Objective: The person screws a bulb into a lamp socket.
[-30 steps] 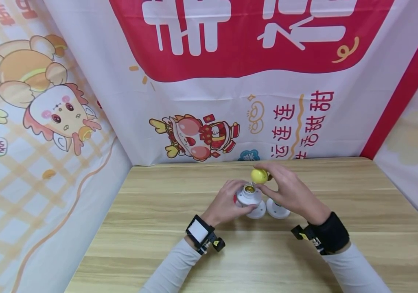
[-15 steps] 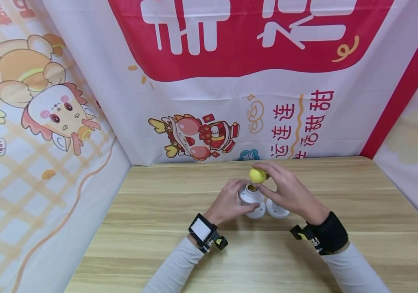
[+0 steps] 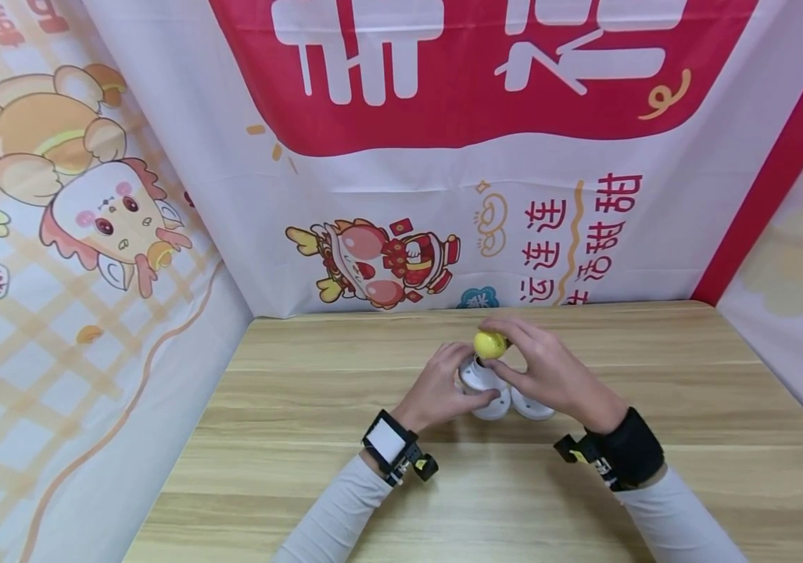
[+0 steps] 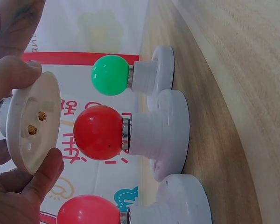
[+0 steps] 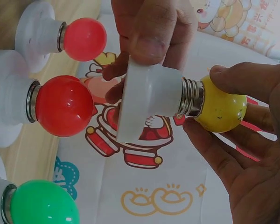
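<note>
My left hand (image 3: 443, 387) grips a white lamp holder (image 5: 151, 95) by its round base, raised off the table. In the left wrist view the underside of that lamp holder (image 4: 35, 123) shows two brass screws. With thumb and fingers my right hand (image 3: 556, 371) pinches a yellow light bulb (image 5: 224, 106). The metal screw thread of the bulb is at the mouth of the lamp holder, part of the thread still showing outside it. Bulb and holder are lined up with each other in the right wrist view.
On the wooden table (image 3: 288, 469) close by stand several white lamp holders (image 4: 175, 135) with bulbs in them: a green bulb (image 4: 109, 74), a red bulb (image 4: 98, 133) and another red bulb (image 5: 85, 39). Printed cloth (image 3: 373, 180) hangs along the back and sides.
My right hand has moved the yellow bulb down and left to the lamp holder's mouth. My left hand has tilted the holder slightly, then stayed nearly in place.
</note>
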### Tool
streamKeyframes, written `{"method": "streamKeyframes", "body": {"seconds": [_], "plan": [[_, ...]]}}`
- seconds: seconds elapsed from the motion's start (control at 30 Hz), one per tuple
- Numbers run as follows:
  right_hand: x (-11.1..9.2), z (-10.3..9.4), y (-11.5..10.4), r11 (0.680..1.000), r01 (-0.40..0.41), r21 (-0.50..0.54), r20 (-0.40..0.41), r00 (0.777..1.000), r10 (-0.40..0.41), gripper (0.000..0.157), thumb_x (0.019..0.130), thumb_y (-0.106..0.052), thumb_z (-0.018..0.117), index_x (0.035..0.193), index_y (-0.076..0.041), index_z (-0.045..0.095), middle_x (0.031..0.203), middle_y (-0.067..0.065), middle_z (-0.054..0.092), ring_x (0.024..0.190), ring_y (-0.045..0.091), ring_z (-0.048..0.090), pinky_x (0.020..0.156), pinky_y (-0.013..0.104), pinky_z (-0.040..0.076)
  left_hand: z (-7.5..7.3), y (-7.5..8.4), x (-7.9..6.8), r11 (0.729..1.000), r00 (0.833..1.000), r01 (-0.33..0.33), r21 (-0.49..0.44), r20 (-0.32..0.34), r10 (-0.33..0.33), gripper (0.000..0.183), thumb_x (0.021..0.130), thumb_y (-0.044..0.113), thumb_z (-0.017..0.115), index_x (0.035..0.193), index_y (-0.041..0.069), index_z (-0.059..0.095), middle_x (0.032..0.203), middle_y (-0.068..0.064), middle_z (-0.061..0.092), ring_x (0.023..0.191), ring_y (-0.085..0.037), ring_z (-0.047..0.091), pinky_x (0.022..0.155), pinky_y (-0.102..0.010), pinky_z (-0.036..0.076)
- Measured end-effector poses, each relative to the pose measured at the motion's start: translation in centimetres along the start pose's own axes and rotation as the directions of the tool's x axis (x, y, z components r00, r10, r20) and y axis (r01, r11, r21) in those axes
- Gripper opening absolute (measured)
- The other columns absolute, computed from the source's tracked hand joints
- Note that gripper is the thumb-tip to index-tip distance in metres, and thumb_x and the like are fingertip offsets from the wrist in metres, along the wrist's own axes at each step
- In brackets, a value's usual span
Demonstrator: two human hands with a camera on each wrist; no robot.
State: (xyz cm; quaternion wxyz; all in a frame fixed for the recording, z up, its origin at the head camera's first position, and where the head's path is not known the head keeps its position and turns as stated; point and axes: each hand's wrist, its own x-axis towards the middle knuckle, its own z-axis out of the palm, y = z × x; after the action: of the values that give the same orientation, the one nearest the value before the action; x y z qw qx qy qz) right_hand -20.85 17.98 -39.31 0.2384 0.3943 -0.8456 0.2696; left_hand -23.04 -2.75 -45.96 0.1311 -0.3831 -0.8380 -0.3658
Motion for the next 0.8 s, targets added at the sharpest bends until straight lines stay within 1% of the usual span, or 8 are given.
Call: {"method": "streamKeyframes", "body": {"seconds": [0.27, 0.5, 0.67, 0.8], "plan": [[0.03, 0.26, -0.04, 1.000, 0.005, 0.006, 0.023, 1.000, -0.005, 0.054, 0.082, -0.019, 0.075, 0.130, -0.006, 0.054, 0.125, 0.007, 0.059, 0.104, 0.013, 0.058, 0.085, 0.033, 0.056, -0.20, 0.15, -0.11, 1.000, 1.000, 0.002, -0.018, -0.005, -0.002, 0.068, 0.079, 0.045, 0.075, 0.137, 0.021, 0.049, 0.129, 0.005, 0.055, 0.118, -0.007, 0.045, 0.097, -0.028, 0.047], [-0.12, 0.14, -0.14, 1.000, -0.012, 0.022, 0.059, 0.998, 0.010, 0.055, 0.082, -0.013, 0.072, 0.133, -0.007, 0.052, 0.128, 0.007, 0.058, 0.105, 0.014, 0.058, 0.085, 0.033, 0.056, -0.18, 0.17, -0.25, 1.000, 1.000, 0.010, -0.017, 0.001, -0.010, 0.069, 0.079, 0.044, 0.076, 0.138, 0.021, 0.049, 0.129, 0.005, 0.055, 0.118, -0.007, 0.044, 0.098, -0.029, 0.046], [-0.19, 0.12, -0.08, 1.000, -0.021, 0.022, 0.051, 0.998, 0.020, 0.054, 0.083, -0.016, 0.074, 0.132, -0.008, 0.053, 0.126, 0.006, 0.059, 0.104, 0.014, 0.058, 0.082, 0.034, 0.057, -0.03, 0.04, -0.25, 1.000, 1.000, 0.004, -0.013, -0.001, -0.004, 0.069, 0.079, 0.045, 0.075, 0.138, 0.020, 0.049, 0.130, 0.005, 0.055, 0.118, -0.007, 0.044, 0.097, -0.028, 0.046], [-0.19, 0.15, 0.04, 1.000, -0.023, 0.018, 0.035, 0.999, 0.022, 0.052, 0.083, -0.021, 0.075, 0.129, -0.008, 0.055, 0.123, 0.004, 0.060, 0.103, 0.014, 0.058, 0.081, 0.036, 0.057, 0.07, -0.05, -0.26, 1.000, 1.000, -0.010, -0.002, -0.007, 0.010, 0.069, 0.079, 0.046, 0.075, 0.138, 0.020, 0.049, 0.130, 0.005, 0.055, 0.119, -0.007, 0.044, 0.097, -0.027, 0.047]]}}
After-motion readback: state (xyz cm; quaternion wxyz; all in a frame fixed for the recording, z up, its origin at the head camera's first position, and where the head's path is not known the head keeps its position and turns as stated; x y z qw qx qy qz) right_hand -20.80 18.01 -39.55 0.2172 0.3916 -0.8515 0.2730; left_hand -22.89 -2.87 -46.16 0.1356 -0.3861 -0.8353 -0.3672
